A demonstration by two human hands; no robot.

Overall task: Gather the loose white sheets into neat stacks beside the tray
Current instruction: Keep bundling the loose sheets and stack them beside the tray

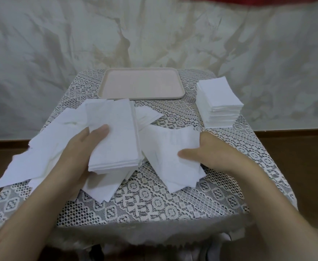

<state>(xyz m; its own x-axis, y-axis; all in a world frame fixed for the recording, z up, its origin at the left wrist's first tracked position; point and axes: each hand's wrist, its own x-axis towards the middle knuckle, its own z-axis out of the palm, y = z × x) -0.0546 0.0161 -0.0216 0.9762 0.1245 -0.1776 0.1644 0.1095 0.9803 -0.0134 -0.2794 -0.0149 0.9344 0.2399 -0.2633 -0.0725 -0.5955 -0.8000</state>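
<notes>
A pale pink tray (142,84) lies at the back of the small table. To its right stands a tall neat stack of white sheets (219,102). My left hand (82,147) holds a thick bundle of white sheets (114,136) just above the table, thumb on top and fingers underneath. My right hand (210,149) pinches a few loose sheets (169,157) lying right of the bundle, thumb on top. More loose white sheets (41,147) lie spread over the left and middle of the table, partly hidden under the bundle and my left hand.
A white lace cloth (154,202) covers the table and hangs over its edges. The table stands close to a marbled wall (154,34). Brown floor (295,166) shows on both sides.
</notes>
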